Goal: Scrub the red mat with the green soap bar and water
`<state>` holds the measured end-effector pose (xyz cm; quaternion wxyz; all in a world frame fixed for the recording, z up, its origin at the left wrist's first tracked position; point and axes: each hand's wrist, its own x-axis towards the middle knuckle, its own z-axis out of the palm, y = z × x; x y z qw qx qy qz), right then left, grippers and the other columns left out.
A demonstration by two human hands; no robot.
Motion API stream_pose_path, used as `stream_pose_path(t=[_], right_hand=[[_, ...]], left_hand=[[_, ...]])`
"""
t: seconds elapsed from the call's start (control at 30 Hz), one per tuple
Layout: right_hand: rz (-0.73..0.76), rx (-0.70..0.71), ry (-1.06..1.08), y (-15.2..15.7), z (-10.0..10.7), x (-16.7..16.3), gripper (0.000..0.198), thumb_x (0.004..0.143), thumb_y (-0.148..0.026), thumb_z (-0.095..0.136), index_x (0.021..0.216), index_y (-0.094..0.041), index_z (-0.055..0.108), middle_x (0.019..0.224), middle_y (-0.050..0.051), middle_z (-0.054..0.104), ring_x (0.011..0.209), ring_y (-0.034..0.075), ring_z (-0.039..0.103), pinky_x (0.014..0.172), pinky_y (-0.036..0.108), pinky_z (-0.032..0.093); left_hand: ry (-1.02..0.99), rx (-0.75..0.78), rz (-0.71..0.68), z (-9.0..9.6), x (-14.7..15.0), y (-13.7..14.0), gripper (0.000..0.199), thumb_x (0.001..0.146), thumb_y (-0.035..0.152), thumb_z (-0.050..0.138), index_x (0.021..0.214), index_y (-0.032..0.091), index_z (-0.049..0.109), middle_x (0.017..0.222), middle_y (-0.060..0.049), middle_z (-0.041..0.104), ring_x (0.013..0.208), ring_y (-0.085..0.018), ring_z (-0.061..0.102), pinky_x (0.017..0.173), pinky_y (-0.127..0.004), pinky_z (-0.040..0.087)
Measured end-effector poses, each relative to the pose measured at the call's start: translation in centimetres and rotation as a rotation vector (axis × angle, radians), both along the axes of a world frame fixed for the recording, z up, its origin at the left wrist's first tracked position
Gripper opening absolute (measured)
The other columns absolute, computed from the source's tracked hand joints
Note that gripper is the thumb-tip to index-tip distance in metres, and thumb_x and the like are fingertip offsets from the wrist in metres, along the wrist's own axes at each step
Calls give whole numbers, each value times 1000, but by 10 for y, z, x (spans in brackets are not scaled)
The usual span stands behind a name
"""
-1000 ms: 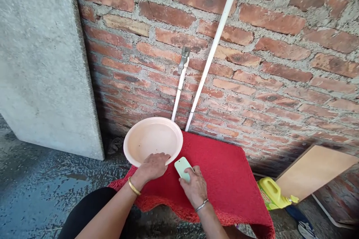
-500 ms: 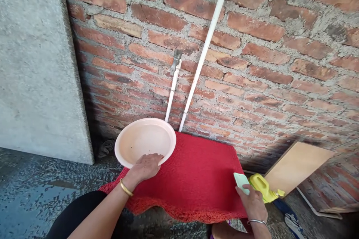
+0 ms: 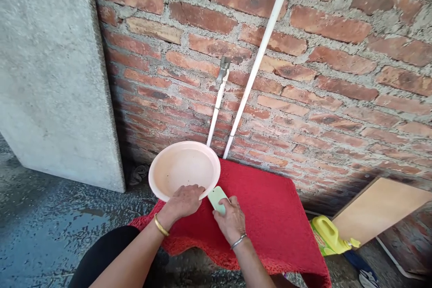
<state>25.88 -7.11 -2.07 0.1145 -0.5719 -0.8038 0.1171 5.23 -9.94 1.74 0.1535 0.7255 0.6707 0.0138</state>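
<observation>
A pale pink plastic basin (image 3: 189, 166) rests on the left end of a low surface covered by a red cloth (image 3: 263, 207). My left hand (image 3: 185, 200), with a gold bangle at its wrist, grips the basin's near rim, fingers over the inside. Just right of the basin, my right hand (image 3: 232, 218) is closed round a pale green flat block (image 3: 218, 199) with rounded corners and a small dark spot near one end. Its underside is hidden, so I cannot tell its exact kind. The basin holds only a few dark specks.
A tap (image 3: 223, 69) on a short white pipe stands against the brick wall, beside a taller white pipe (image 3: 259, 58). A concrete slab (image 3: 60, 76) leans at left above wet floor. Rightward are a yellow jug (image 3: 329, 236), a wooden board (image 3: 384, 209) and a slipper (image 3: 366, 274).
My right hand has brought the pale green block leftward from the cloth's right edge to beside the basin. My left hand stays on the rim. The view has shifted slightly left.
</observation>
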Motion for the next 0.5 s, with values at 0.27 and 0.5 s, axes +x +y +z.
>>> stream_pose_path(t=[0.27, 0.5], right_hand=[[-336, -97, -58, 33, 0, 116, 28, 91, -45, 59, 113, -30, 70, 117, 5, 62, 96, 20, 69, 82, 31, 53], [-675, -29, -47, 33, -6, 254, 40, 88, -53, 56, 112, -24, 69, 100, 11, 67, 98, 29, 69, 88, 43, 54]], left_hand=[[6, -27, 10, 4, 0, 1, 52, 93, 21, 41, 142, 20, 59, 133, -12, 69, 123, -30, 65, 106, -46, 49], [21, -17, -5, 3, 1, 0, 50, 94, 21, 40, 141, 19, 59, 136, -14, 67, 124, -31, 65, 105, -48, 49]])
